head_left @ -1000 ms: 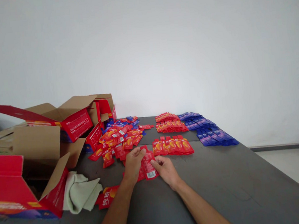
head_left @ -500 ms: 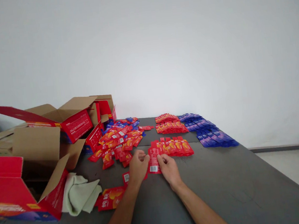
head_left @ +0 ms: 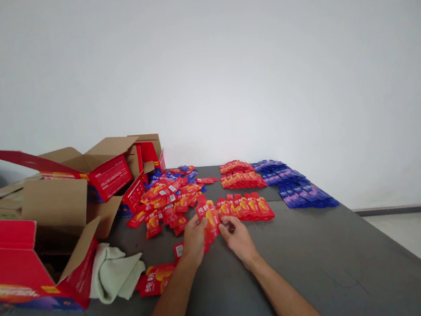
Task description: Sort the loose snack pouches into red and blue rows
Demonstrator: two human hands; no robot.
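A red packet [head_left: 208, 214] with orange fruit and white characters is held up in front of me, its printed front facing me. My left hand [head_left: 196, 238] grips it by the left edge, thumb on the front. At the opposite edge, the thumb and fingers of my right hand [head_left: 237, 238] are pinched together on its lower side. Just right of the packet lies a row of overlapping red packets [head_left: 252, 208]. Below my left wrist, more loose red packets [head_left: 158, 279] rest on the dark table [head_left: 226, 298], partly covered by my forearm.
A mixed heap of red and blue packets [head_left: 169, 195] lies left of centre. Further rows of red packets [head_left: 241, 180] and blue packets [head_left: 306, 195] sit at the back right. Open cartons [head_left: 10, 267] crowd the left side, beside a pale green cloth [head_left: 117, 272]. A wall stands behind.
The held packet has turned from its barcode side to its fruit-printed front and is raised slightly. My left hand has closed on its left edge.
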